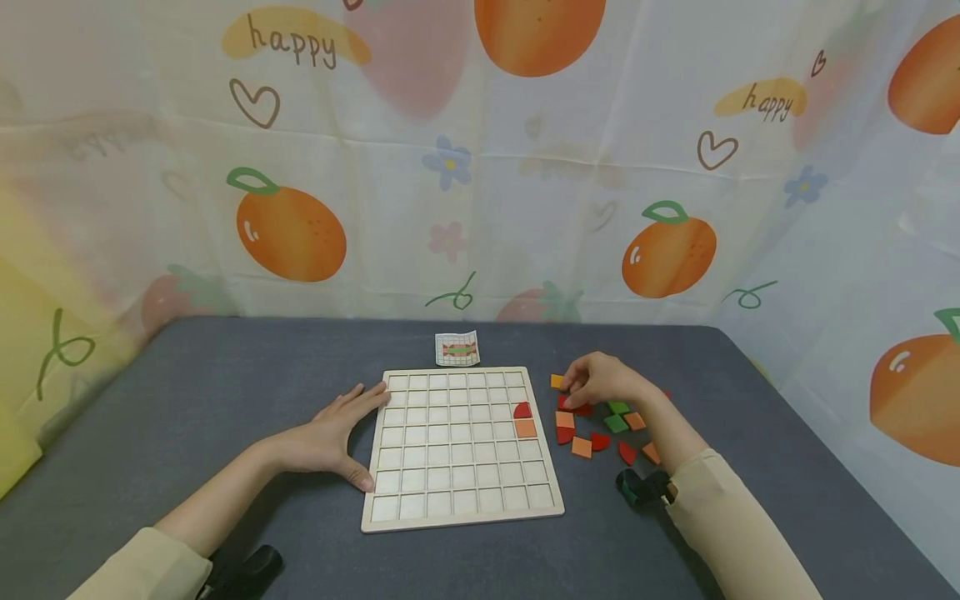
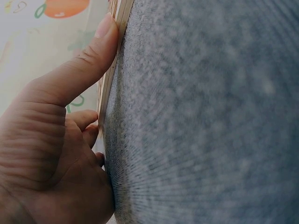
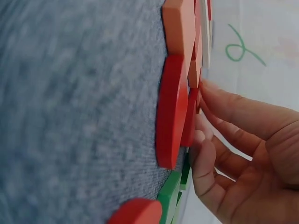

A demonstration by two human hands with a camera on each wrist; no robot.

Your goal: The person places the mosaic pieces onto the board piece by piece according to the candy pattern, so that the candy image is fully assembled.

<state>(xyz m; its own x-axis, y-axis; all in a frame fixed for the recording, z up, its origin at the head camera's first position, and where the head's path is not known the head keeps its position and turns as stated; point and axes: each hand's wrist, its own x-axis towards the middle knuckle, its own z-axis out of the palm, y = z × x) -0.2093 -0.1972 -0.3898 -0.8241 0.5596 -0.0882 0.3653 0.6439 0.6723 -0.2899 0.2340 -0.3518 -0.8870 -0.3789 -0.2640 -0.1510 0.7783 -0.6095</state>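
Observation:
A wooden grid board (image 1: 465, 523) lies flat on the dark table. My left hand (image 1: 318, 437) rests along its left edge, thumb and fingers spread; the left wrist view shows the thumb (image 2: 88, 63) against the board's side. Near the right column sit a red quarter-round tile (image 1: 522, 410) and an orange square tile (image 1: 525, 428) in cells. Right of the board, my right hand (image 1: 606, 379) pinches a red tile (image 1: 564, 402) at the pile's near-board side. In the right wrist view, thumb and fingertips meet at that tile, partly hidden by other pieces.
Loose tiles lie around the right hand: green ones (image 1: 617, 423), an orange square (image 1: 581, 447), a red rounded one (image 1: 600, 442) and a yellow-orange one (image 1: 557, 381). Behind the board is a small card (image 1: 457, 349) with a coloured grid pattern. A fruit-printed curtain (image 1: 480, 225) hangs behind the table.

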